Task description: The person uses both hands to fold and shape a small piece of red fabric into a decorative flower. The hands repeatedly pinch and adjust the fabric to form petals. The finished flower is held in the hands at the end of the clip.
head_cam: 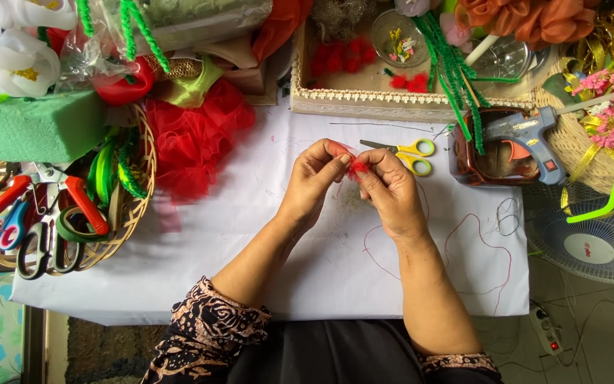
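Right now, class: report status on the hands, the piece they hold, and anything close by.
Left hand and right hand both pinching small red fluffy piece. Red thread trailing over white sheet. Yellow-handled scissors just beyond, apart.

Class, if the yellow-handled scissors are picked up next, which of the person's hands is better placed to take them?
The right hand, probably: the yellow-handled scissors lie just beyond its knuckles, while the left hand is farther off. Both pinch the small red fluffy piece.
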